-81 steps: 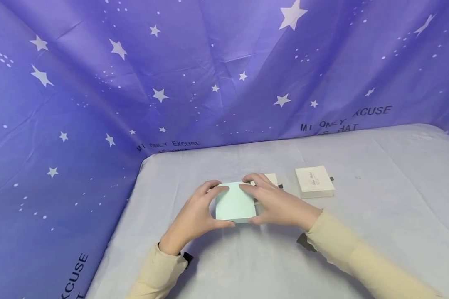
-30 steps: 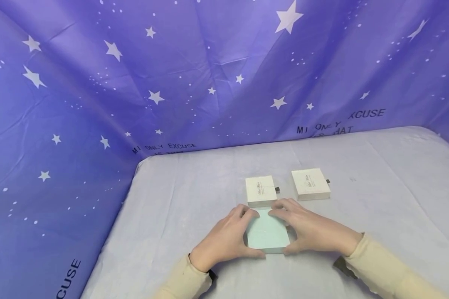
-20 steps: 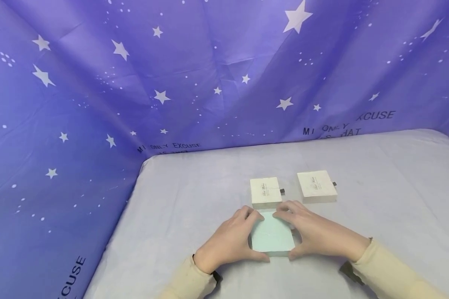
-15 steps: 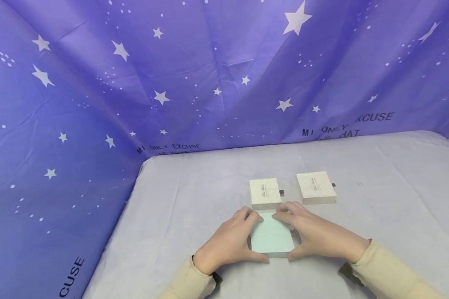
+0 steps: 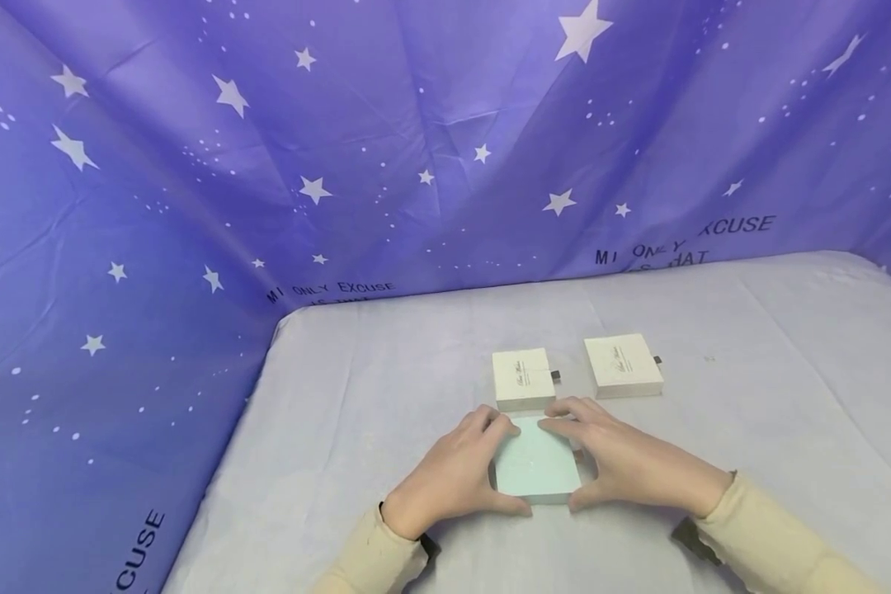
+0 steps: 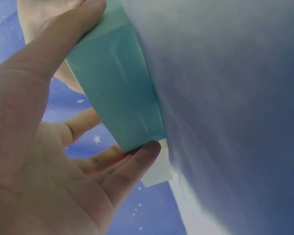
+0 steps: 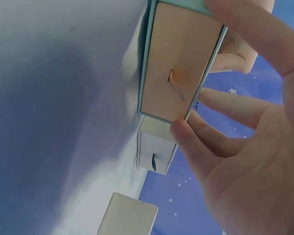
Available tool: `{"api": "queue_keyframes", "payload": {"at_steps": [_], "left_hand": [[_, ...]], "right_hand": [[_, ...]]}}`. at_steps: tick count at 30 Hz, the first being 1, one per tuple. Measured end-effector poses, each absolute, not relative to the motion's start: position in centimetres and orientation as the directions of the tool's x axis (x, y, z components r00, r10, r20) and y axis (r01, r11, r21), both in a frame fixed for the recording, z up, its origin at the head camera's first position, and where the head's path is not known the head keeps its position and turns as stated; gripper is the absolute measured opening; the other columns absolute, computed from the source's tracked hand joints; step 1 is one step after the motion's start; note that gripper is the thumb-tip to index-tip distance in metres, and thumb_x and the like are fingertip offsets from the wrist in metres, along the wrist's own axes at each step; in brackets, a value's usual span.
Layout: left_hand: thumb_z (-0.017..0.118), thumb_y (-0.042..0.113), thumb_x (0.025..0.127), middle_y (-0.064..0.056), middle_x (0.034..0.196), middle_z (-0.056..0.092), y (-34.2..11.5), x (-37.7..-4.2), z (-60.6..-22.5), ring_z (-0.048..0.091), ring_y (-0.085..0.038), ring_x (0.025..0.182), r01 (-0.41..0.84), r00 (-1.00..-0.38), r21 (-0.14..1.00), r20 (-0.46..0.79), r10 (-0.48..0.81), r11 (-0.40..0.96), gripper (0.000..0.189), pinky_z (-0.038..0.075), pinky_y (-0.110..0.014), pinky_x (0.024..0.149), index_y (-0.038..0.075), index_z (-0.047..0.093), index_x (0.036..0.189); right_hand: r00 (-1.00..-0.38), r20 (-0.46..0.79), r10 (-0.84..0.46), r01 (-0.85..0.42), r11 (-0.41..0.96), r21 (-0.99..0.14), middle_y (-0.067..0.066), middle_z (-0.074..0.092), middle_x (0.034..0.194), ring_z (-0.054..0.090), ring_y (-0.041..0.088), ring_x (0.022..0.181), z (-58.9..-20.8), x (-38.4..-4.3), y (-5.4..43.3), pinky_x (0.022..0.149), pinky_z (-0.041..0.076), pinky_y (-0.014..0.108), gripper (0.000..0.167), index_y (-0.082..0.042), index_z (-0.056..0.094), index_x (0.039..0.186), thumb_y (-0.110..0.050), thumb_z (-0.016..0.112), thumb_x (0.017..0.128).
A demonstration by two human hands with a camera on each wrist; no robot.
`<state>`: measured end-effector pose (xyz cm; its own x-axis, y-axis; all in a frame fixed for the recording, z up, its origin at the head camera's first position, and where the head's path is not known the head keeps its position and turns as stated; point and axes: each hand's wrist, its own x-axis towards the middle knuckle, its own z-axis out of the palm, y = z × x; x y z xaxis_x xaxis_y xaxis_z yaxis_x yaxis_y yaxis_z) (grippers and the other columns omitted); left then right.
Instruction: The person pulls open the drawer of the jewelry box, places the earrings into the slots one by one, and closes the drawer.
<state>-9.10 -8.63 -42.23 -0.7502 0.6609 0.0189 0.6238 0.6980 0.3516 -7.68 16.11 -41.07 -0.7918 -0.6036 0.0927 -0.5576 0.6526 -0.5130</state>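
A shallow, square, mint-green box (image 5: 538, 460), apparently cardboard, lies flat on the pale cloth-covered counter (image 5: 408, 351), just in front of a white square box (image 5: 520, 375). Its peach drawer (image 7: 188, 41), with a small pull tab (image 7: 176, 88), sits closed, facing right.

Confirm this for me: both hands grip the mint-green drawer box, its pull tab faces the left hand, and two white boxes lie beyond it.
Not quite: on the mint-green drawer box, the pull tab faces the right hand, not the left hand. The right wrist view shows it. The rest of your statement stands.
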Motion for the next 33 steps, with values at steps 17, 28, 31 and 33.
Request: {"api": "queue_keyframes", "payload": {"at_steps": [17,28,31,33], "left_hand": [[0.085,0.060,0.065,-0.001,0.122,0.050,-8.5,-9.0,-42.2,0.051,-0.010,0.099,0.633,-0.747,0.334,0.027,0.665,0.698,0.082,0.051,-0.024,0.081,0.017,0.051,0.125],[0.087,0.057,0.063,0.001,0.120,0.051,-8.5,-8.9,-42.3,0.049,-0.008,0.097,0.611,-0.760,0.347,0.007,0.650,0.711,0.081,0.049,-0.020,0.076,0.018,0.050,0.124],[0.088,0.056,0.063,0.002,0.119,0.051,-8.5,-8.9,-42.3,0.049,-0.008,0.096,0.604,-0.764,0.356,0.006,0.645,0.713,0.082,0.047,-0.019,0.074,0.020,0.050,0.125],[0.089,0.056,0.062,0.003,0.119,0.051,-8.5,-8.9,-42.2,0.048,-0.008,0.095,0.602,-0.766,0.360,0.008,0.643,0.713,0.084,0.047,-0.018,0.073,0.020,0.049,0.127]], "right_hand": [[-0.805,0.058,-0.591,-0.506,0.632,-0.587,0.009,0.045,0.144,0.046,0.028,0.130,-41.1,-7.3,16.7,0.102,0.046,0.050,0.080,-0.004,0.054,0.138,-0.036,0.086,0.071],[-0.856,0.157,-0.493,-0.436,0.524,-0.732,0.010,0.066,0.121,0.066,0.025,0.105,-41.1,-8.6,18.0,0.091,0.055,0.039,0.047,0.000,0.060,0.127,-0.025,0.073,0.089],[-0.872,0.078,-0.484,-0.348,0.500,-0.793,0.011,0.069,0.112,0.068,0.021,0.097,-41.2,-8.9,18.7,0.086,0.057,0.031,0.038,0.006,0.062,0.121,-0.015,0.070,0.090],[-0.866,0.020,-0.499,-0.304,0.494,-0.814,0.011,0.071,0.108,0.068,0.019,0.095,-41.4,-9.1,19.0,0.083,0.057,0.028,0.036,0.009,0.063,0.118,-0.013,0.068,0.090]]}}
